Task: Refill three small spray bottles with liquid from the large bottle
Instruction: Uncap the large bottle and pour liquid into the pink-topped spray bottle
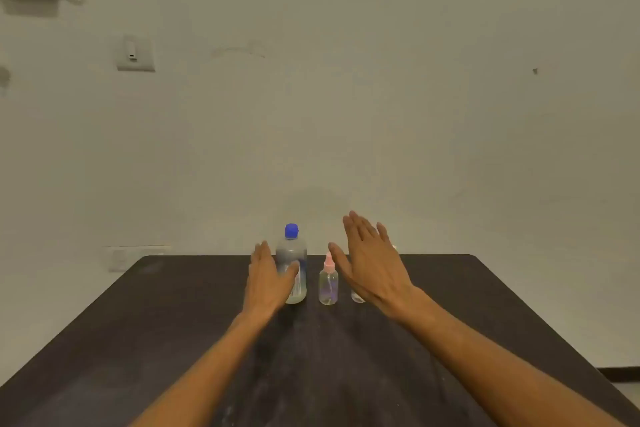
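Note:
A large clear bottle [297, 263] with a blue cap stands upright near the far edge of the dark table [173, 340]. My left hand [268, 277] lies against its left side, thumb across the front, fingers spread and not wrapped around it. To the bottle's right stands a small clear spray bottle [328, 284] with a pink top. My right hand [372, 260] hovers open, fingers stretched, in front of a second small bottle [356, 296], of which only the base shows. Any third small bottle is hidden behind that hand.
The table ends close behind the bottles, against a pale wall [346, 97]. A wall socket plate [135, 53] sits high on the left. The table's right edge drops to the floor [623, 388].

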